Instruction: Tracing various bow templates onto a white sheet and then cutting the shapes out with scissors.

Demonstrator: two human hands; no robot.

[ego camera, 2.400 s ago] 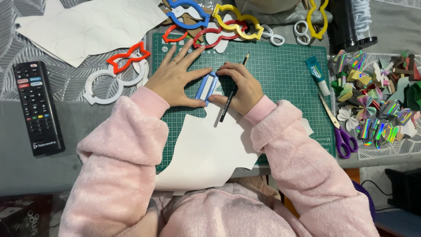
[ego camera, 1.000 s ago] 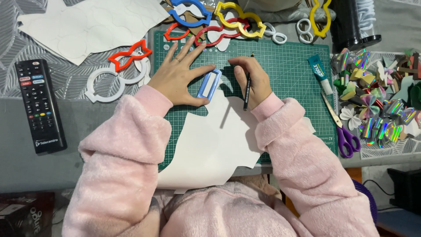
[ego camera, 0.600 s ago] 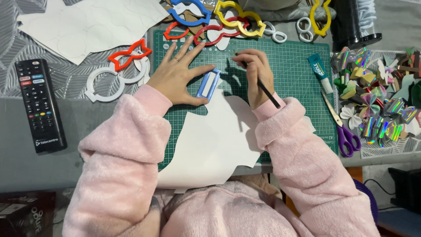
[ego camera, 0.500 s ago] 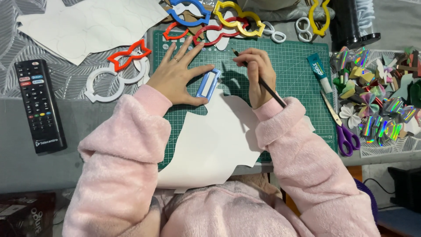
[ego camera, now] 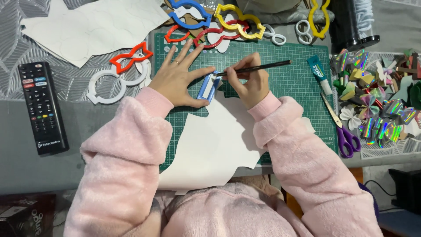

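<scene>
— Since half a second ago, what has been shifted?
— Only the pencil [ego camera: 256,68], swung level, pinched by the right hand [ego camera: 247,83] at frame centre.
— And the stencil [ego camera: 208,86]?
— It is pressed to the mat [ego camera: 298,83] by the left hand [ego camera: 177,79], fingers spread.

grey table [ego camera: 26,162] with a leaf-patterned cloth [ego camera: 17,48], evenly lit.

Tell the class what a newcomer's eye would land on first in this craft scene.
At the centre, the left hand presses a small blue rectangular plastic template onto white sheet material on the green cutting mat, while the right hand traces it with a dark pencil. On the right sits a pile of shiny holographic paper bows.
</scene>
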